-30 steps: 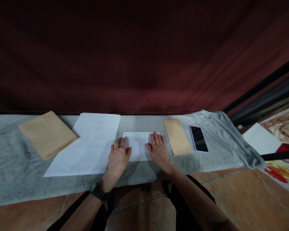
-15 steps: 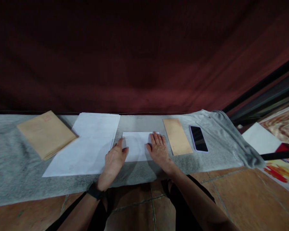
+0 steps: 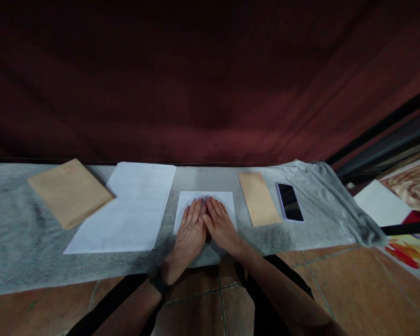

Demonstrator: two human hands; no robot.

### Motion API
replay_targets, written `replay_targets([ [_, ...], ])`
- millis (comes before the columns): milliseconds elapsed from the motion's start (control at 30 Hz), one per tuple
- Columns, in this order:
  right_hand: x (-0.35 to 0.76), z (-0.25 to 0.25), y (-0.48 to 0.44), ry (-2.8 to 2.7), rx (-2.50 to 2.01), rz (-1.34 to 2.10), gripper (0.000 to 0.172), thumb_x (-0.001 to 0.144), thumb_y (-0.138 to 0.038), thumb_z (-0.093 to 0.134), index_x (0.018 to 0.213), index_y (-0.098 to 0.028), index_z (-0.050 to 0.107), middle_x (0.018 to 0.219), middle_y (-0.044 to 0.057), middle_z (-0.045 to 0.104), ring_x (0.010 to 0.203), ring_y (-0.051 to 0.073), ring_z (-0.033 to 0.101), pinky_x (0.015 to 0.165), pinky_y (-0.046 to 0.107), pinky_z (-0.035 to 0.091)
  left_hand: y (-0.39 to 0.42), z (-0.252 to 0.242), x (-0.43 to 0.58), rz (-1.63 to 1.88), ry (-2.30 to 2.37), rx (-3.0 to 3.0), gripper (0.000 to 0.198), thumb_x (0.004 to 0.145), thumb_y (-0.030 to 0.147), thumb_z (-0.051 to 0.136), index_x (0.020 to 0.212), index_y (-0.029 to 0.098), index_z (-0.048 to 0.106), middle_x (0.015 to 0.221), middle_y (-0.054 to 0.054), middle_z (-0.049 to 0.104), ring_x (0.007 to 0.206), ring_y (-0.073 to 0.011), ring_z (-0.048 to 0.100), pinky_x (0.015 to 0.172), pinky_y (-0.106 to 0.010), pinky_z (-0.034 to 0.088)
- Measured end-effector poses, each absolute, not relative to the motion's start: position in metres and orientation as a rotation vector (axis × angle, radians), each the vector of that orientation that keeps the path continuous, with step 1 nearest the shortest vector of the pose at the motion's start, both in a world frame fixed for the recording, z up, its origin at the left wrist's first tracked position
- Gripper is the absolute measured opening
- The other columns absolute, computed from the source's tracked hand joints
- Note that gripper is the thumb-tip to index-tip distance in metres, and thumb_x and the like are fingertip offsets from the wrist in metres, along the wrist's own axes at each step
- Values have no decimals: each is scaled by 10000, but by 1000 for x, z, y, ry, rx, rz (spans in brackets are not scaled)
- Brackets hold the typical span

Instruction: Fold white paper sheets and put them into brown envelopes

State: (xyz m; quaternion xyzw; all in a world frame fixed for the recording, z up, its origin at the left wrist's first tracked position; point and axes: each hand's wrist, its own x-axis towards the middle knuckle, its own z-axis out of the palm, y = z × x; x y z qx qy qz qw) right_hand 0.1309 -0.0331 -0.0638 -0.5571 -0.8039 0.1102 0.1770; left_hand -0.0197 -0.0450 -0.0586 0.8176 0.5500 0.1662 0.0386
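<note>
A folded white sheet of paper point(image 3: 189, 198) lies on the grey cloth in front of me. Both hands rest flat on it, side by side and touching near its middle. My left hand point(image 3: 191, 231) has its fingers stretched out, with a dark watch on the wrist. My right hand point(image 3: 221, 226) also lies with straight fingers, pointing up and left. The hands cover the middle of the paper. To its left spreads a stack of larger white sheets point(image 3: 133, 210), and to its right lies a single brown envelope point(image 3: 259, 199).
A pile of brown envelopes point(image 3: 70, 193) overlaps the white stack at the left. A phone point(image 3: 290, 202) lies right of the single envelope. The grey cloth point(image 3: 322, 205) covers the narrow surface, with a dark red curtain point(image 3: 203, 93) behind and tiled floor point(image 3: 350, 284) in front.
My left hand has moved right from the paper's left edge, and my right hand has moved left from its right edge. They now meet flat at the middle.
</note>
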Motion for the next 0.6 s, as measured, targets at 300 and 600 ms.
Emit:
replay_targets([
  [300,138,-72,-37,-2323,-1600,160,614,1113,-417,290,1609,-57,338,1686,156,309,1585,252,253,1297,474,230,-45,-84,-20,514,1756,2608,603,1024,204,304,1607,52,312,1661,-173,371,1581,-259,264,1286,-481,269],
  [600,148,-79,-31,-2206,-1767,15,625,1101,-435,366,1603,-62,361,1660,186,353,1553,304,327,1268,508,248,-27,-82,-37,506,1933,2443,634,1051,359,310,1571,2,369,1643,-225,366,1552,-320,328,1273,-517,283],
])
